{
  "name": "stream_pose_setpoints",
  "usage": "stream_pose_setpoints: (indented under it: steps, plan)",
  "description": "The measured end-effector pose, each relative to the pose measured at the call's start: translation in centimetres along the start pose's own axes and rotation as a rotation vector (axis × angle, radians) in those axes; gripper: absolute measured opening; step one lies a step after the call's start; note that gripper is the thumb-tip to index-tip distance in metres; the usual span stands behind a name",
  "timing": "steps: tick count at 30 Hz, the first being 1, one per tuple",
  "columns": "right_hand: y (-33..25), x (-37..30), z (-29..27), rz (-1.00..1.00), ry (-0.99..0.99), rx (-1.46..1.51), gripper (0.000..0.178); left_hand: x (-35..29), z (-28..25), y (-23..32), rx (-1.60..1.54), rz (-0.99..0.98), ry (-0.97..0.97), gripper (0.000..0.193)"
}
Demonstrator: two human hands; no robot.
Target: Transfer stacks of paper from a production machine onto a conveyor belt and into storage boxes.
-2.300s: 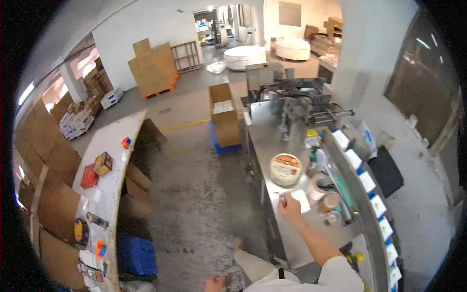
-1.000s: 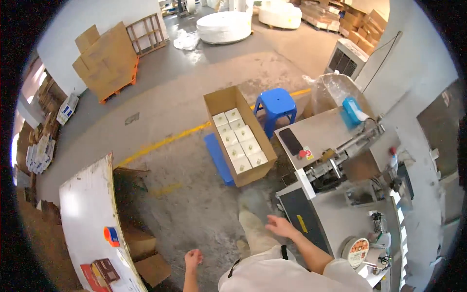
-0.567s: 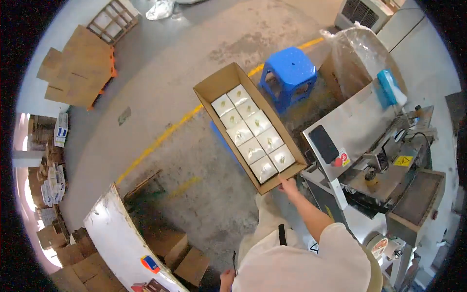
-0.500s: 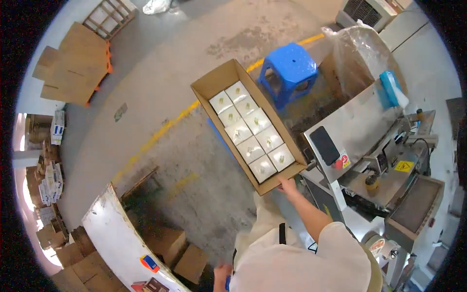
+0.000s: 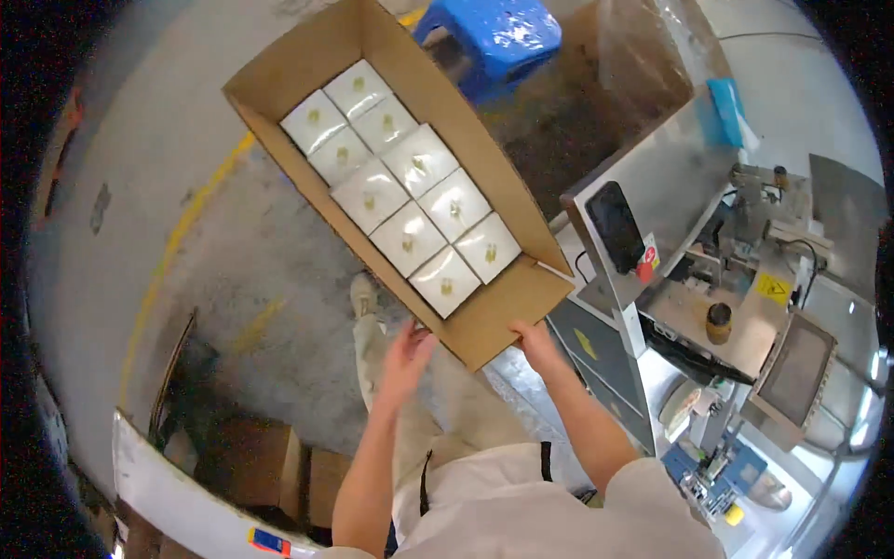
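White boxes [image 5: 396, 212], gold marks [image 5: 456, 209] illegible, in brown carton [image 5: 503, 309]
Right grip [image 5: 538, 348] clamps its near edge; left grip's [image 5: 406, 358] hold unclear.

Machinery [image 5: 684, 307], a yellow floor line [image 5: 177, 231] and a carton [image 5: 507, 310] of white boxes [image 5: 407, 240] mark a packing workshop.

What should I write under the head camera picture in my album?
Right hand gripping a cardboard box of white packs, left hand near its edge, blue stool beyond.

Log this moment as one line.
Right hand: gripping near edge of carton; Left hand: at carton's left side, contact unclear; Contents: white boxes; Right of carton: blue stool
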State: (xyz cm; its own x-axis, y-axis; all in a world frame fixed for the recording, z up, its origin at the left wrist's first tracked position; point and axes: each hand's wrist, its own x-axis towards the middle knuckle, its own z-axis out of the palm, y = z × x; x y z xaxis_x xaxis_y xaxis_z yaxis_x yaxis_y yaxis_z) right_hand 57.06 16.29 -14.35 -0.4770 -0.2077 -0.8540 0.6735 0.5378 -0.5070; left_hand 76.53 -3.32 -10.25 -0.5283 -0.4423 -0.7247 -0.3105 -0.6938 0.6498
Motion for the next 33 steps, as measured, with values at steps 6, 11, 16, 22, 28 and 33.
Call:
stream_pose_setpoints:
  steps: [6, 11, 16, 22, 28, 33]
  plan:
    - [-0.5, -7.1, 4.7, 0.007, -0.038, 0.061, 0.037, -3.4, -4.9, -4.4, 0.287, -0.086, -0.199, 0.052]
    - [11.3, -14.1, 0.8, -0.128, -0.135, -0.371, 0.041, -8.1, -13.9, -3.7, 0.729, -0.217, -0.303, 0.063]
    - [16.7, -24.0, 0.2, -0.046, -0.104, -0.233, 0.043, -10.0, -27.9, -10.2, 1.293, -0.465, -0.669, 0.056]
    - [27.7, -33.0, -4.1, 0.061, 0.405, 0.311, 0.027, -13.9, -15.2, -0.9, 1.683, 0.129, -0.913, 0.047]
    - [41.2, -39.0, -2.9, -0.101, 0.420, 0.609, 0.032, -34.0, 8.1, 4.6, 1.195, 0.196, -1.788, 0.051]
    - [48.3, -41.4, 1.1, -0.136, 0.278, 0.591, 0.027, -57.0, 16.6, -4.6, 0.928, 0.535, -2.343, 0.023]
